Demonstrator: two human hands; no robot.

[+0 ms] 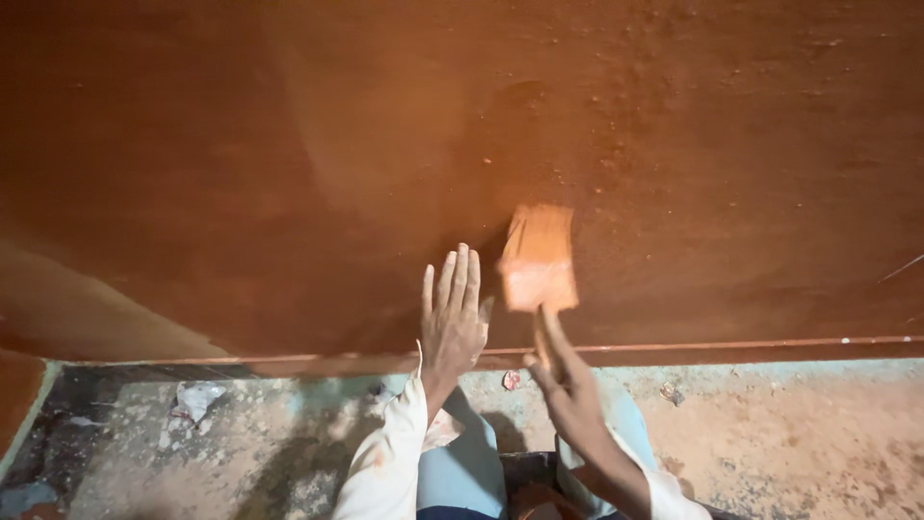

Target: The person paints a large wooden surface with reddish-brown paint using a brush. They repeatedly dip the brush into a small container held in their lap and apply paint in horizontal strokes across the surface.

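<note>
Rust-red paint is covering the whole wall (289, 164) ahead of us, running down to a thin ledge at its lower edge, where the dusty, paint-flecked floor (818, 433) begins. Wide stretches of wall are lying open to either side of our hands, and the floor is offering more room on the right than on the left, where a crumpled scrap of paper (195, 398) is lying beside a dark patch. We are holding a wide paintbrush (537, 258) against the wall just above the ledge; its bristles are blurred with motion and loaded with orange paint. Our right hand (570, 393) is gripping the handle from below, fingers clamped around it, with the index finger stretching up along it toward the bristles. Our left hand (452, 323) is resting flat on the wall just beside the brush, its fingers straight, slightly apart and holding nothing. The upper right of the wall is looking gritty and speckled. White sleeves and pale blue trousers are showing below our hands.
</note>
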